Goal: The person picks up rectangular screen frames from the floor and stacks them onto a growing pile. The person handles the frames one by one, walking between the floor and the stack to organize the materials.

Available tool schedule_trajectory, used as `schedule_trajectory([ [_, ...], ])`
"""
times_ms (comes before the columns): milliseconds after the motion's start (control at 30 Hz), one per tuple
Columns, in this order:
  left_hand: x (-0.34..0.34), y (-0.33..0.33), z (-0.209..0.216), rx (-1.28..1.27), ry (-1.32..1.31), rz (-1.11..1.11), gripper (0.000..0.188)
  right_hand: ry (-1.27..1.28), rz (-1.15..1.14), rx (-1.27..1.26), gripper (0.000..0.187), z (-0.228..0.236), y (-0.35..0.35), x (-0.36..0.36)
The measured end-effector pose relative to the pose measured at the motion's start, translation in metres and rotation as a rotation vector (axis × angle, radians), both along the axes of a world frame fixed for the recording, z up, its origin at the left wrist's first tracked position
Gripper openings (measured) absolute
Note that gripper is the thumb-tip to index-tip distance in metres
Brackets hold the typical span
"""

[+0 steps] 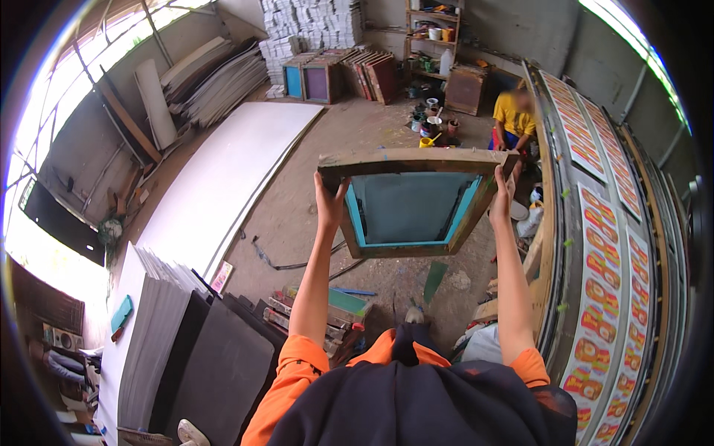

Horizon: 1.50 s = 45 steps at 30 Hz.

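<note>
A wooden screen printing frame (pixel 416 160) with dark mesh and a blue border inside is held up in front of me, clear of the floor. Its top bar is turned toward me, and the far part drops away. My left hand (pixel 331 201) grips the left side, fingers wrapped round the wood near the corner. On the opposite side, my right hand (pixel 503 195) clasps the right corner, with part of the fingers hidden behind the bar. Both arms reach forward, in orange sleeves under a dark apron (pixel 424 405).
Printed sheets (pixel 595 290) lie along a long table at right, where a person in yellow (pixel 515 115) sits. Paint pots (pixel 431 123) stand on the floor ahead. White boards (pixel 230 163) and a thick sheet stack (pixel 149 327) occupy the left. More frames (pixel 372 78) lean at the back.
</note>
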<state>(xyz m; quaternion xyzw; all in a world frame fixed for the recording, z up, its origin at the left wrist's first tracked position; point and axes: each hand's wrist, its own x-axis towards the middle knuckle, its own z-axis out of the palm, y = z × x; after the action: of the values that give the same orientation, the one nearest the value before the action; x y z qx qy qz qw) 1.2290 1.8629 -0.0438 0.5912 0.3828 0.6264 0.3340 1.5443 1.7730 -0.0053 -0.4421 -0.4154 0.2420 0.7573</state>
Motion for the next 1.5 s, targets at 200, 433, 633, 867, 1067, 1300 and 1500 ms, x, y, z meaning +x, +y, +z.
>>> schedule_trajectory([
  [200,0.019,0.106,0.0,0.045,-0.072,0.062,0.036,-0.023,0.048,0.072,0.053,-0.007,0.144,0.024],
  [433,0.04,0.227,0.023,0.036,-0.019,0.262,0.04,0.15,0.227,0.022,0.048,-0.014,0.311,0.06],
  [633,0.04,0.321,0.027,0.049,-0.175,0.3,0.045,0.132,0.265,0.025,0.04,-0.006,0.427,0.054],
  [867,0.014,0.456,-0.01,0.042,-0.236,0.348,0.045,0.071,0.26,0.005,0.047,-0.021,0.571,0.016],
  [1067,-0.018,0.604,-0.034,0.012,-0.259,0.324,0.041,0.098,0.282,-0.071,0.059,-0.063,0.728,-0.004],
  [1300,-0.063,0.743,-0.018,-0.008,-0.241,0.283,0.043,0.058,0.293,-0.068,0.047,-0.036,0.853,-0.05],
  [1500,-0.072,0.843,-0.003,-0.015,-0.226,0.283,0.046,0.053,0.292,-0.048,0.052,-0.032,0.964,-0.06],
])
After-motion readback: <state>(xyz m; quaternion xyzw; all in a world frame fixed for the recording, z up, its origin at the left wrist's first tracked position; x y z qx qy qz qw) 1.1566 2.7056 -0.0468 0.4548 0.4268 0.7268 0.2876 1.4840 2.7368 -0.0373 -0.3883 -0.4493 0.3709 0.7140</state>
